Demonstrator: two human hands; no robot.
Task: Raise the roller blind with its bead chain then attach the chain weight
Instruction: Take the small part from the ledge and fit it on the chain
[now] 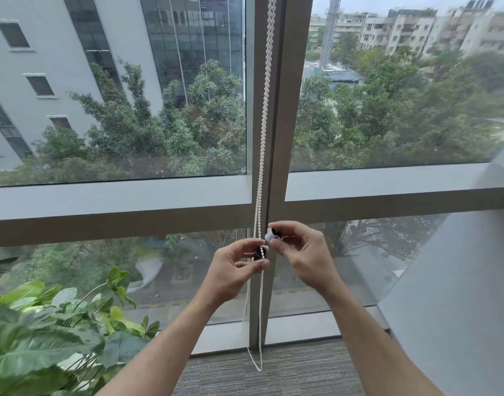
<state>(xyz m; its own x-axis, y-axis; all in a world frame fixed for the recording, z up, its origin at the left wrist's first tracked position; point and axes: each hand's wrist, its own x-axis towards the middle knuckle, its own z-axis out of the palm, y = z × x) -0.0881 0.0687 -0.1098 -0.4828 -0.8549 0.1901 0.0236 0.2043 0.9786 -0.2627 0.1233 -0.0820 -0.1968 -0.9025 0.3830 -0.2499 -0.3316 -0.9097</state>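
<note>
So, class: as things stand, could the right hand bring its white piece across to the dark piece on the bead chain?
Probably yes. The right hand holds the white piece just beside the dark piece, which the left hand pinches against the bead chain; nothing lies between them.

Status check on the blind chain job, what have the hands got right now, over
Left hand pinches dark weight half against bead chain. Right hand pinches white weight half beside it. Halves not yet joined. Nothing in the way.
</note>
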